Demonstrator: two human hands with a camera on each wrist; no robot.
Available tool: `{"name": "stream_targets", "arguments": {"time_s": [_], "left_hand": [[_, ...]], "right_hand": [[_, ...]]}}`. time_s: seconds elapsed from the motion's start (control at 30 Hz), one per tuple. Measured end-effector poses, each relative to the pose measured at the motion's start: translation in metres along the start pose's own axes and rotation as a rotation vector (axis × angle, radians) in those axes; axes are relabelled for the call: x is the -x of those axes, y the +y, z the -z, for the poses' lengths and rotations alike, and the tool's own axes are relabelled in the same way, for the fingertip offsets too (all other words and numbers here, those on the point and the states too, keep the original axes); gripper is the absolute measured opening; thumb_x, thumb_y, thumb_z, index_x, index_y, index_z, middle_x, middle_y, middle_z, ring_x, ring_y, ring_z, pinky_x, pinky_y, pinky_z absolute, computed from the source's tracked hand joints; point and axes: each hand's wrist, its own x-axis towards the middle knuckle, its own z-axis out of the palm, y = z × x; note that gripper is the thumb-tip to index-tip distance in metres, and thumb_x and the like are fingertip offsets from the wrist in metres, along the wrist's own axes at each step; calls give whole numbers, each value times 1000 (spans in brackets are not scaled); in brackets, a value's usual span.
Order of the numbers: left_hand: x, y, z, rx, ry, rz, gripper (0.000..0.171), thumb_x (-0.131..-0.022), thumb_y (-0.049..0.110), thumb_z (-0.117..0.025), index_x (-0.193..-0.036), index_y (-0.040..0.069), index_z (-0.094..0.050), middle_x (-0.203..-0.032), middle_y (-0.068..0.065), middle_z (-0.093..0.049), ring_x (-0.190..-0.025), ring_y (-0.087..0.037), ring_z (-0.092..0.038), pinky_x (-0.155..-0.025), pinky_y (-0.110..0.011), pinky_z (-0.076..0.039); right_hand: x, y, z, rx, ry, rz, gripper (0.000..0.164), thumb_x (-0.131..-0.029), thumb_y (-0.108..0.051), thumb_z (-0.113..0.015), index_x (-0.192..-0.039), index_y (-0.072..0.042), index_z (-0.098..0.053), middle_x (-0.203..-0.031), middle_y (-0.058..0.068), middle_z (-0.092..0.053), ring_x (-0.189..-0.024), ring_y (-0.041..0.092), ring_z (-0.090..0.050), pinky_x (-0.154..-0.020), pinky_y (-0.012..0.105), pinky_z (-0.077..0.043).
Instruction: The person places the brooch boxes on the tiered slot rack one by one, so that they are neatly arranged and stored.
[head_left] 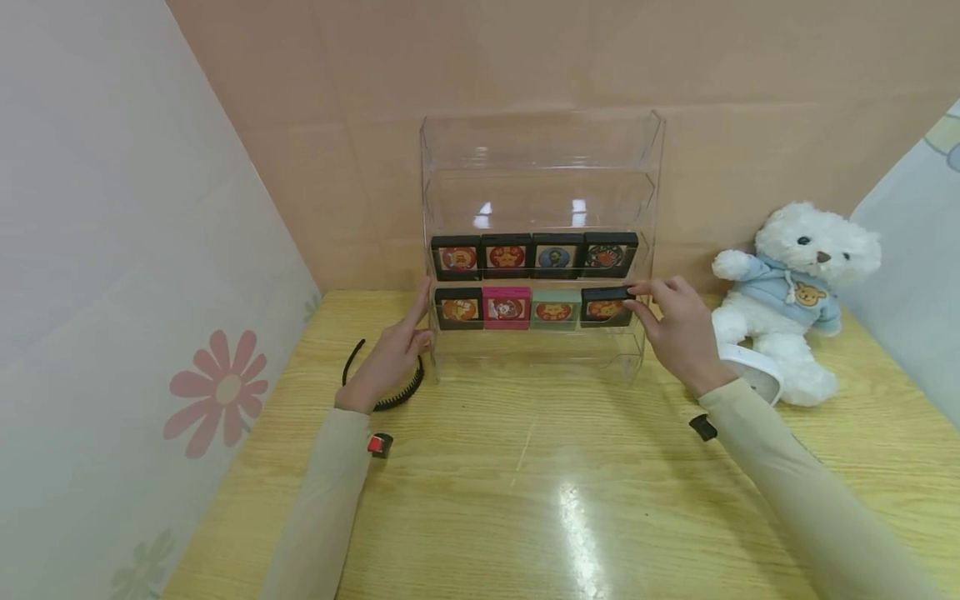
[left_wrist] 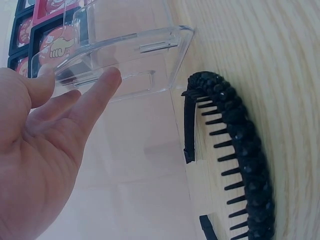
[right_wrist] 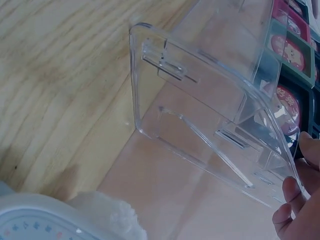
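A clear acrylic tiered display rack [head_left: 540, 361] stands against the back wall. Its two middle tiers hold rows of small square boxes with round cartoon pictures, mostly black, plus a pink box [head_left: 507, 308] and a green box [head_left: 555, 310]. My right hand [head_left: 681, 329] pinches the right edge of the black box [head_left: 604, 308] at the right end of the lower row. In the right wrist view, its fingertips [right_wrist: 291, 192] curl at the rack's side panel. My left hand [head_left: 388, 358] has its fingers extended along the rack's left side panel [left_wrist: 125, 55], in front of the filled tiers.
A black toothed headband [left_wrist: 245, 145] lies on the wooden table [head_left: 480, 500] beside the left hand. On the right sits a white teddy bear [head_left: 795, 292] in a blue hoodie. A white round dial device [head_left: 753, 371] stands before it, close to the right wrist.
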Motion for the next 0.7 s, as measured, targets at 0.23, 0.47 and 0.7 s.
{"name": "stream_targets", "arguments": {"time_s": [0.23,0.47,0.7], "left_hand": [[2,1,-1,21,-13,10,85,-106,5,-47,-162,41,7,-161,-18,-28,-119,-31,-63,-94,-44,-56],[0,3,-1,8,-8,-4,85,-107,5,-47,-162,40,8,-161,-18,-28,-119,-31,-63,-96,-45,-55],[1,4,0,9,-14,19,85,-107,5,-47,-161,42,7,-159,-19,-31,-118,-31,-64,-95,-45,-55]], "right_hand": [[4,-1,3,43,-22,27,22,-86,-5,-80,-106,1,-71,-91,15,-68,-72,30,-53,-58,43,-42],[1,2,4,45,-19,86,20,-86,-1,-79,-103,1,-70,-91,17,-68,-78,35,-57,-62,48,-47],[3,2,4,42,-60,90,19,-88,-1,-78,-106,-1,-70,-94,15,-68,-80,32,-57,-60,45,-48]]}}
